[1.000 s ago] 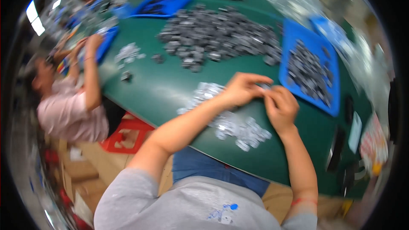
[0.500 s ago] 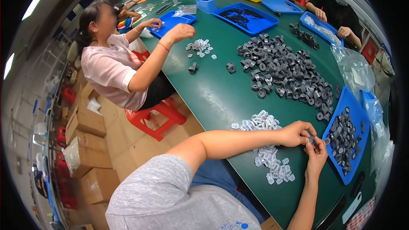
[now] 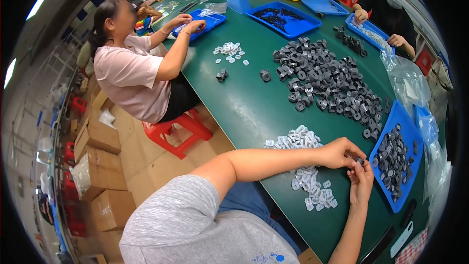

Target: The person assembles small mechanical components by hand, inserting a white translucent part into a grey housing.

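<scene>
My left hand [image 3: 339, 152] and my right hand [image 3: 362, 180] meet over the green table [image 3: 254, 102], both pinching one small dark grey ring-shaped part [image 3: 359, 160] between the fingertips. Just left of and below my hands lies a heap of small white plastic pieces [image 3: 305, 166]. A blue tray [image 3: 403, 122] with several dark grey parts sits right of my hands. Farther away a large pile of the same dark grey parts [image 3: 327, 80] spreads across the table.
A person in a pink shirt [image 3: 129, 76] sits at the left on a red stool [image 3: 173, 129], hands at a blue tray [image 3: 200, 19]. Other people work at the far end with blue and yellow trays. Clear plastic bags [image 3: 408, 80] lie right. Cardboard boxes [image 3: 97, 166] stand on the floor.
The view has swung left and up, bringing the person in pink and the far end of the table into sight. My hands stay together on the small part.
</scene>
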A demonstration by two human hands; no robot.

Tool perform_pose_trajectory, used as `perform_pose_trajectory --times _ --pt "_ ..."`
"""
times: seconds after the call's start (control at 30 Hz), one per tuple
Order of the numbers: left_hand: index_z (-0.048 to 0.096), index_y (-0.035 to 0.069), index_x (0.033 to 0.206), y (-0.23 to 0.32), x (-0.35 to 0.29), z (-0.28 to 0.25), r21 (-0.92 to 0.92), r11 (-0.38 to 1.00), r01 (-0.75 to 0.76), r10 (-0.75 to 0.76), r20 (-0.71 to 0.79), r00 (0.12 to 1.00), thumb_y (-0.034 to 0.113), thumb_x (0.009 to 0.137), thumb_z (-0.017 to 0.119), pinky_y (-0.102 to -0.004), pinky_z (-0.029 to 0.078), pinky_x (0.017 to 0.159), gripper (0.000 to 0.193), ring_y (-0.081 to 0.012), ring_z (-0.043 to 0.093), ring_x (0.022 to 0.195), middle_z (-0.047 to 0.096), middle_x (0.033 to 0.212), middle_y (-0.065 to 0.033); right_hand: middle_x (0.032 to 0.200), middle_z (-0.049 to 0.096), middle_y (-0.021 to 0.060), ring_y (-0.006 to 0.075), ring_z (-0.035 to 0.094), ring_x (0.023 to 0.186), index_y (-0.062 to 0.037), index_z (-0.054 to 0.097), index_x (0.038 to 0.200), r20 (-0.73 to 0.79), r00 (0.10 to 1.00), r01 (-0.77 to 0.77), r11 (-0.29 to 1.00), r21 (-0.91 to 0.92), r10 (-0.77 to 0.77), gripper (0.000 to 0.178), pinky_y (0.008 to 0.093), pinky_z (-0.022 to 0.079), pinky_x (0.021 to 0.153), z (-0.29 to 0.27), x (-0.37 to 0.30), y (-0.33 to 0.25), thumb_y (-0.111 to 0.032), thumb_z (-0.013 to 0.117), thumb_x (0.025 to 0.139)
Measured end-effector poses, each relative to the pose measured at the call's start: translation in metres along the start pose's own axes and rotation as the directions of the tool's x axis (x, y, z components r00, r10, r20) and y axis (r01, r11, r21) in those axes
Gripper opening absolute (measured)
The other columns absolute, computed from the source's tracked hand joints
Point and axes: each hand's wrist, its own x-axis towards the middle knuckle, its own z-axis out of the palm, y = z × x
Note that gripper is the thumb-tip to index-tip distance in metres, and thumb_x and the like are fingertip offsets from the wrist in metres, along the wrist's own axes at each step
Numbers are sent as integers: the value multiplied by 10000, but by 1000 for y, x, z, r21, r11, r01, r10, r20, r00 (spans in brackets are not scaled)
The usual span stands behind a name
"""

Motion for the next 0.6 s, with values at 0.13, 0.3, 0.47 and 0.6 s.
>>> perform_pose_trajectory --times 0.13,0.3,0.47,0.6 --pt "624 -26 974 -11 10 4 -96 995 -8 4 -46 999 -24 715 599 -258 502 670 261 -139 625 740 652 848 -127 831 588 53 93 567 663 -2 533 976 -35 999 25 1000 -3 -25 185 216 499 626 -1 -7 -2 -109 570 830" --pt "594 -23 1034 -8 10 -13 -104 983 148 -157 -78 985 14 766 605 -245 502 684 270 -128 618 745 638 855 -112 826 612 85 107 581 646 35 564 992 -16 998 54 994 -94 -56 232 229 503 618 13 3 -2 -138 536 841" --pt "526 -58 1116 1 10 -12 -188 929 319 -329 -27 944 46 798 580 -286 460 821 339 -178 598 866 604 984 -146 779 620 90 104 574 603 42 588 941 -53 998 40 998 -38 -42 224 209 486 558 7 5 2 -149 576 823" --pt "533 -64 1098 -2 10 -9 -261 902 343 -357 -6 934 53 803 582 -284 467 808 321 -190 599 865 606 976 -145 776 620 82 90 573 601 25 582 938 -36 998 44 997 -67 -46 200 211 495 574 4 0 1 -147 560 838"
